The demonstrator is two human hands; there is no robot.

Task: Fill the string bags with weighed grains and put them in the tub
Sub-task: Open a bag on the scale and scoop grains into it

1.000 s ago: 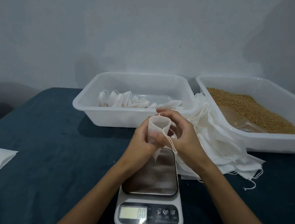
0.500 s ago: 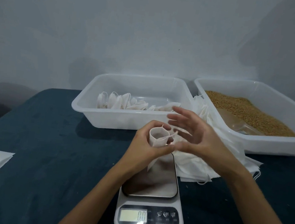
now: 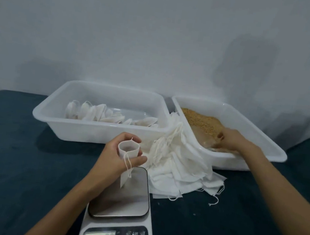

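- Above the scale plate, head view: left hand (image 3: pixel 115 158) holds a small white string bag (image 3: pixel 128 149), fingers and thumb curled round it, mouth kept open and round, facing up.
- Bag looks thin, white, slightly see-through; inside looks shadowed, no grain visible in it. Lower part hangs below the hand to a flat corner over the plate; whether it touches the plate I cannot tell.
- Drawstring (image 3: pixel 128 165) dangles from the bag rim in a loop, down across the thumb side of the hand.
- Scale (image 3: pixel 121 206): steel plate on a white body, front display lit, digits look like 0.0 but blurry.
- Right hand (image 3: pixel 232 138) is inside the right tub (image 3: pixel 260 137), resting on a translucent scoop (image 3: pixel 204 137) at the near edge of the grains (image 3: pixel 200 119). Fingers mostly hidden behind the hand, so grip cannot be told for sure.
- Grains: tan-brown heap, piled toward the left and back of that tub.
- Left tub (image 3: pixel 94 131), white plastic, sits just beside the right tub; a row of filled bags (image 3: pixel 93 111) lies along its near-left inside, leaning on one another.
- Pile of empty bags (image 3: pixel 179 168), white with loose strings, slumps between the two tubs and down to the table, just right of the scale.
- Table (image 3: pixel 18 169) covered in dark blue-green cloth; grey wall behind.
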